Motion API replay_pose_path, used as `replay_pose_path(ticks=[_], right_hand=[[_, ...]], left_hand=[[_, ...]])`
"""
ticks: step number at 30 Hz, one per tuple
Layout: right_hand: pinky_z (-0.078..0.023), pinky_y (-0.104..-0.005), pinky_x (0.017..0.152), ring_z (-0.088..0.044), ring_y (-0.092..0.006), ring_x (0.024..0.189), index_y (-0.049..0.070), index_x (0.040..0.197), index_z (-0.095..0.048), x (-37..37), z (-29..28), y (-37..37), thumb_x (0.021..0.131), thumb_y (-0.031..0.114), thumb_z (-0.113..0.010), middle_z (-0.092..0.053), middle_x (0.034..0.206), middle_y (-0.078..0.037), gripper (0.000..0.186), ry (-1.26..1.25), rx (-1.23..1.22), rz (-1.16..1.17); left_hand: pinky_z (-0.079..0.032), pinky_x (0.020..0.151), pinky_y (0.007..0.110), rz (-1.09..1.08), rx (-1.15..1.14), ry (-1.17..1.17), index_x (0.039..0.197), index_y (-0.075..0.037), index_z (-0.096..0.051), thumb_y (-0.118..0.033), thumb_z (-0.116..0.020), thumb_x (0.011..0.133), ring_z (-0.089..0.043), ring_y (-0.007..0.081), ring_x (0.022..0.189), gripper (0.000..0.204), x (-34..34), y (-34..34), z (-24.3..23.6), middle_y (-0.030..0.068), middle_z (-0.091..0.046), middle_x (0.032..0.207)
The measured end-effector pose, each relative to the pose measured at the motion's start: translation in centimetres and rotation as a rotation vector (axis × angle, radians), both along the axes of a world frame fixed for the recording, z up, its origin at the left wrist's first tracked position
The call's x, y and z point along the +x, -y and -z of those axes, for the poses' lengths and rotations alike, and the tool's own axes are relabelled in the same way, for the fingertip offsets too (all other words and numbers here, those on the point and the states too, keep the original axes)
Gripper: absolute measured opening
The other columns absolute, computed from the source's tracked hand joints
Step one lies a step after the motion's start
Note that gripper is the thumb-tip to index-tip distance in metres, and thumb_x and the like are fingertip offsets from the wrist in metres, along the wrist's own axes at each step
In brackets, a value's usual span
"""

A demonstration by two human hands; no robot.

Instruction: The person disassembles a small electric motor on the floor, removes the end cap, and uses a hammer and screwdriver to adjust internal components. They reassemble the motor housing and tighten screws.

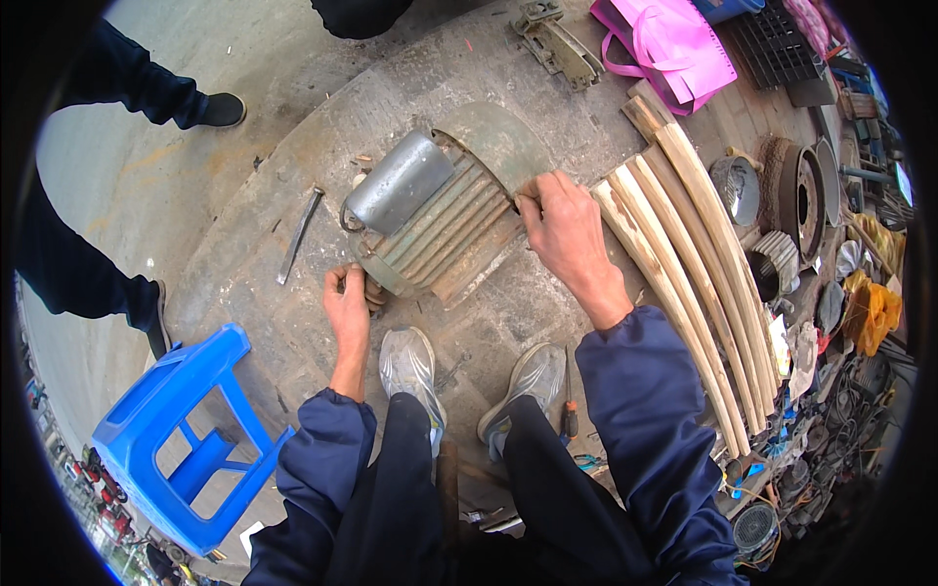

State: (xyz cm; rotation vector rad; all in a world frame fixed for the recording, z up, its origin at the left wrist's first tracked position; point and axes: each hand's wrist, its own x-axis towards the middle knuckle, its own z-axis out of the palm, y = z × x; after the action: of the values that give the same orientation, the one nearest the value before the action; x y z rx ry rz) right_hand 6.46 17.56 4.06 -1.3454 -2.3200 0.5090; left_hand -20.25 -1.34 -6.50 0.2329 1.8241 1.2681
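An electric motor [459, 230] with a ribbed, worn green housing lies on the floor in front of my feet. A grey metal cylinder [403, 184] is mounted on its upper side, and a rounded end cover [498, 142] closes its far right end. My left hand [347, 311] has its fingers curled at the near left end, against a small grooved pulley [373, 293] partly hidden by the hand. With finger and thumb pinched, my right hand [565, 230] grips the motor's right side by the end cover's edge. Anything small inside that pinch is hidden.
A flat metal bar [300, 236] lies left of the motor. The blue plastic stool [176, 430] is at lower left; wooden poles [684, 273] lie at right. A screwdriver [570, 410] rests by my right shoe. Another person's legs [83, 254] are at left, a pink bag [674, 54] at top right.
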Motion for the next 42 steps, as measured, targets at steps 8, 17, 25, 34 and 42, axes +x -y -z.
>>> replay_pose_path(ticks=[8,17,25,34,42], right_hand=[[-0.055,-0.053,0.077,-0.069,-0.0451,0.085,0.0,0.093,-0.066,-0.3,-0.8,-0.5,0.09,0.005,-0.076,-0.069,0.092,-0.022,0.012,-0.047,-0.135,0.028],[-0.056,-0.0507,0.078,-0.07,-0.0448,0.087,-0.003,0.095,-0.067,-0.3,-1.3,-1.1,0.092,0.008,-0.074,-0.071,0.095,-0.024,0.013,-0.01,-0.202,0.023],[-0.057,-0.0528,0.075,-0.07,-0.0464,0.086,-0.001,0.094,-0.066,-0.1,-0.6,-0.5,0.092,0.008,-0.075,-0.07,0.097,-0.023,0.013,-0.053,-0.161,0.04],[-0.056,-0.053,0.073,-0.07,-0.0469,0.084,0.0,0.098,-0.062,0.2,0.2,0.0,0.093,0.008,-0.077,-0.07,0.094,-0.022,0.017,-0.116,-0.167,0.051],[-0.058,-0.045,0.073,-0.072,-0.0395,0.083,0.0,0.102,-0.065,0.3,0.4,0.3,0.095,0.004,-0.076,-0.072,0.093,-0.02,0.014,-0.127,-0.128,0.047]], left_hand=[[-0.047,0.052,0.029,0.004,0.0,0.015,0.117,0.001,-0.062,-0.022,-0.066,0.11,-0.064,0.0154,0.06,0.025,-0.2,0.4,0.6,0.0097,-0.071,0.081],[-0.046,0.115,0.045,0.471,0.394,-0.83,0.141,0.002,-0.061,-0.014,-0.07,0.097,-0.062,0.0329,0.131,0.048,-2.3,-11.1,-11.2,0.0197,-0.065,0.14],[-0.044,0.124,0.052,1.552,0.107,-1.089,0.162,-0.024,-0.05,-0.028,-0.089,0.084,-0.042,0.0404,0.156,0.088,6.4,-23.9,-13.9,0.0135,-0.041,0.173],[-0.047,0.122,0.049,1.552,0.222,-0.985,0.16,-0.02,-0.052,-0.026,-0.096,0.075,-0.046,0.0395,0.152,0.096,5.8,-24.4,-13.2,0.012,-0.046,0.169],[-0.048,0.121,0.048,1.554,0.257,-0.952,0.157,-0.018,-0.054,-0.023,-0.095,0.075,-0.046,0.0372,0.151,0.092,5.5,-24.5,-13.0,0.01,-0.047,0.168]])
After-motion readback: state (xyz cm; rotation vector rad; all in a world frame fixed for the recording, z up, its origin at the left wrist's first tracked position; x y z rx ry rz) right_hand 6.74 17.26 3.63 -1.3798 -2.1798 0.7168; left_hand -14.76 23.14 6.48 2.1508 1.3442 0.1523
